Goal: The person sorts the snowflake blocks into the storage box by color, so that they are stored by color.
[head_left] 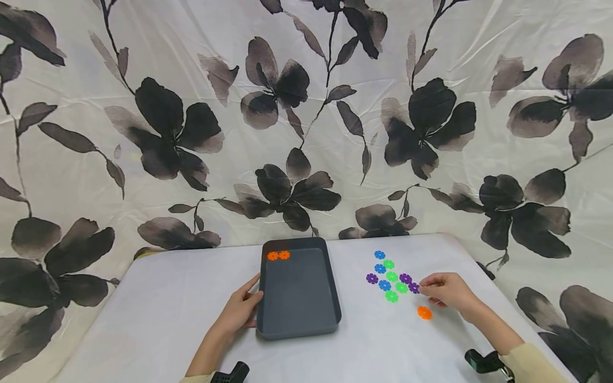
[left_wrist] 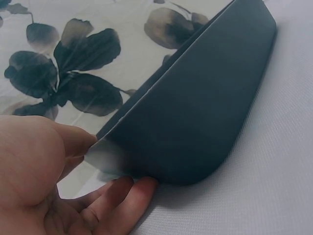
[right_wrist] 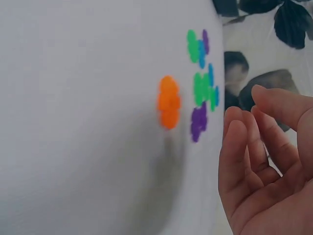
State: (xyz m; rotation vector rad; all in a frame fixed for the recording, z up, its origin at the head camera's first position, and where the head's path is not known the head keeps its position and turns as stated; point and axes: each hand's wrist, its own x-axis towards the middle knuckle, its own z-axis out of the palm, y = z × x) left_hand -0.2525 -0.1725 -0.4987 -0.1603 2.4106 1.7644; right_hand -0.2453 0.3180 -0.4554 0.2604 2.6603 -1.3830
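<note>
My left hand (head_left: pixel 238 307) grips the left side of a dark grey rectangular tray (head_left: pixel 299 330), thumb at the rim and fingertips low on the outer wall in the left wrist view. Two orange notched discs (head_left: pixel 278 256) lie side by side in the tray's far left corner. To the right, my right hand (head_left: pixel 447 291) hovers over the table with its fingers loosely bent; the right wrist view shows nothing between thumb and fingertips. Purple discs (head_left: pixel 414 288) lie closest to its fingertips in the head view. Orange (head_left: pixel 424 313), apparently overlapping discs, lies just nearer me.
Several blue (head_left: pixel 384 285), green (head_left: pixel 392 297) and purple discs form a loose cluster right of the tray, on a white-covered table (head_left: pixel 182 287). A flower-printed cloth (head_left: pixel 335 133) hangs behind the table's far edge.
</note>
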